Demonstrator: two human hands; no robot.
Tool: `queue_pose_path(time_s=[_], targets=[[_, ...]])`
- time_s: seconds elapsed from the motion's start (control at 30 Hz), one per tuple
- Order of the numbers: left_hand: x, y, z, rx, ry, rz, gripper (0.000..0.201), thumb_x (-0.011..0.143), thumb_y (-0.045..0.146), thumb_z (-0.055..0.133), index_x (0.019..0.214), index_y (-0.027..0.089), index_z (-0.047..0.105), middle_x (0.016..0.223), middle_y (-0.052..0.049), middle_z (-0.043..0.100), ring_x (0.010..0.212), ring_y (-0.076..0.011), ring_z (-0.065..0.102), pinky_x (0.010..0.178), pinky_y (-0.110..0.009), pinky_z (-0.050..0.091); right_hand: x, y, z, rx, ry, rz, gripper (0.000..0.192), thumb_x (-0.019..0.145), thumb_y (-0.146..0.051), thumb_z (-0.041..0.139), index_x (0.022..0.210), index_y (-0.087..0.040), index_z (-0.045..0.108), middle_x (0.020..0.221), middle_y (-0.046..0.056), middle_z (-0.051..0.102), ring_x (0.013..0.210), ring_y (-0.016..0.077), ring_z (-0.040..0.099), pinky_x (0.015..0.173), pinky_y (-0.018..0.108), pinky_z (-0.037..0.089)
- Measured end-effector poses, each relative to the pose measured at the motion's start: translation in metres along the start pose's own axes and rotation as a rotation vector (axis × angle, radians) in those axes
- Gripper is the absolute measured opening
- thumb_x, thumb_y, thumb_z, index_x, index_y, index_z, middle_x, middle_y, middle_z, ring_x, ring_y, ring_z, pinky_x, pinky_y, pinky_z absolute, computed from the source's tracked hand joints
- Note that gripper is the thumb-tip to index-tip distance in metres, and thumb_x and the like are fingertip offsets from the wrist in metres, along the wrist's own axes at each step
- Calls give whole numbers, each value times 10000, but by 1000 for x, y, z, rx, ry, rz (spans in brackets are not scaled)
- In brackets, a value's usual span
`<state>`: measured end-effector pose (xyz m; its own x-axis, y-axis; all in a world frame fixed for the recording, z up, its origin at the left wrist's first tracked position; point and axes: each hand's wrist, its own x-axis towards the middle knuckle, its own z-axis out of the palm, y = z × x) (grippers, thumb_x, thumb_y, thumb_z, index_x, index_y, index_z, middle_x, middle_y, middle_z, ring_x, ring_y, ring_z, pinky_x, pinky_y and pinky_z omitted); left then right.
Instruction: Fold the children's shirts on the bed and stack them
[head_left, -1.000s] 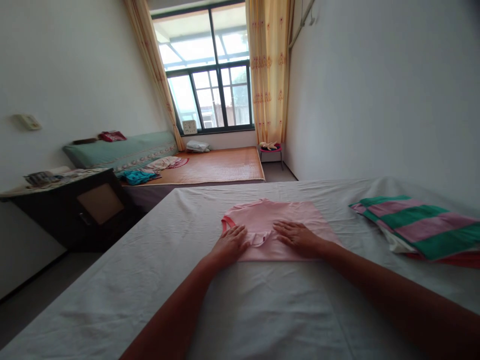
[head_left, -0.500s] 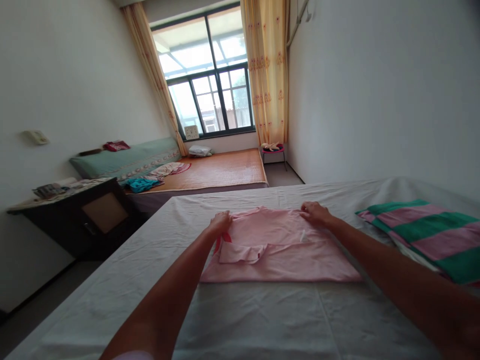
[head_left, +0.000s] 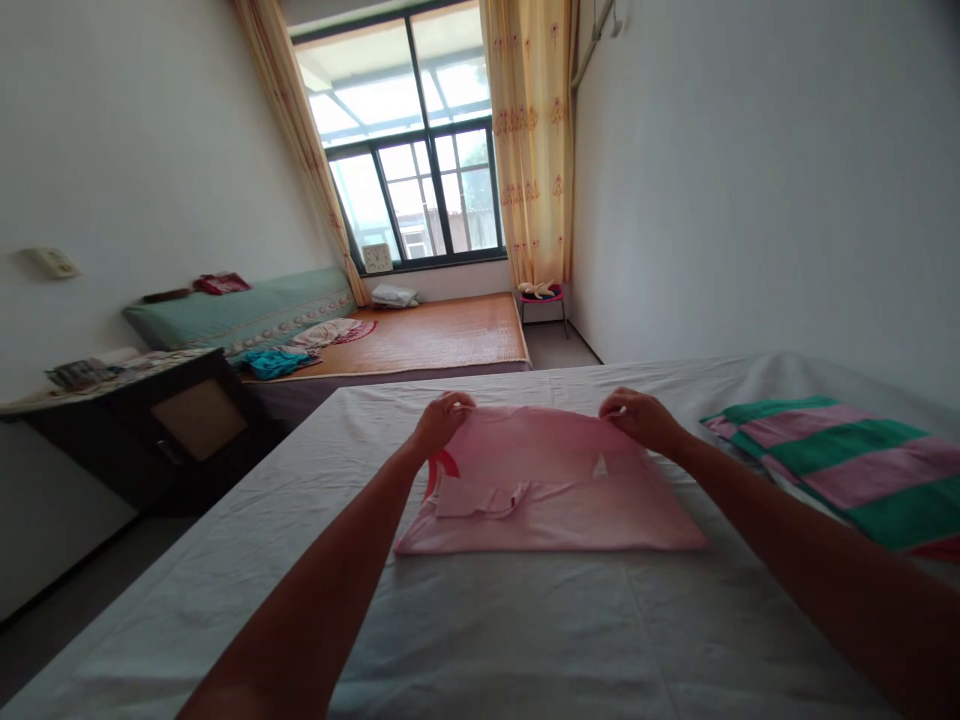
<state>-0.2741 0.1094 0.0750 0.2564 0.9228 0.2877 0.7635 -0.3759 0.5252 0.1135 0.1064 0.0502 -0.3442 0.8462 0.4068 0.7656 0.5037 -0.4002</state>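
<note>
A pink shirt lies partly folded on the white sheet, one sleeve laid across its middle. My left hand pinches its far left corner, and my right hand pinches the far right corner. Between the two hands the far edge is lifted a little off the sheet and pulled fairly straight. A small white tag shows right of the middle, and a red strip peeks out at the left side. The near edge of the shirt rests flat on the sheet.
A green and pink striped folded cloth lies to the right on the same sheet. Beyond stands a bed with an orange mat and a crumpled teal cloth. A dark cabinet is at the left, a small stool by the curtain.
Both hands have gripped the far corners and raised the shirt's far edge slightly off the sheet. The view has shifted a little.
</note>
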Motion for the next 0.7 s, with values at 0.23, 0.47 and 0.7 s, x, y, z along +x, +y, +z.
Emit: queue_pose_path(time_s=[0.23, 0.47, 0.7], targets=[[-82, 3, -13, -141, -374, 215, 148, 651, 77, 527, 664, 148, 657, 838, -35, 677, 820, -154, 603, 759, -235, 446, -61, 0, -8, 88, -280, -87, 294, 683, -105, 460, 815, -210, 701, 854, 50, 681, 826, 187, 623, 758, 291, 474], [-78, -4, 7, -289, -274, -51, 503, 694, 242, 618, 1179, 143, 524, 895, -33, 666, 794, -145, 592, 684, -239, 449, -63, 8, -13, 273, -439, 125, 282, 697, -337, 575, 889, -193, 722, 895, 57, 728, 823, 223, 645, 750, 310, 491], [-82, -2, 18, -193, -170, -86, 237, 760, 331, 540, 634, 133, 566, 553, 47, 457, 546, -88, 434, 513, -195, 312, -63, -14, -21, 127, -375, 123, 401, 751, -533, 568, 857, -188, 743, 893, 68, 723, 892, 254, 626, 817, 323, 461]])
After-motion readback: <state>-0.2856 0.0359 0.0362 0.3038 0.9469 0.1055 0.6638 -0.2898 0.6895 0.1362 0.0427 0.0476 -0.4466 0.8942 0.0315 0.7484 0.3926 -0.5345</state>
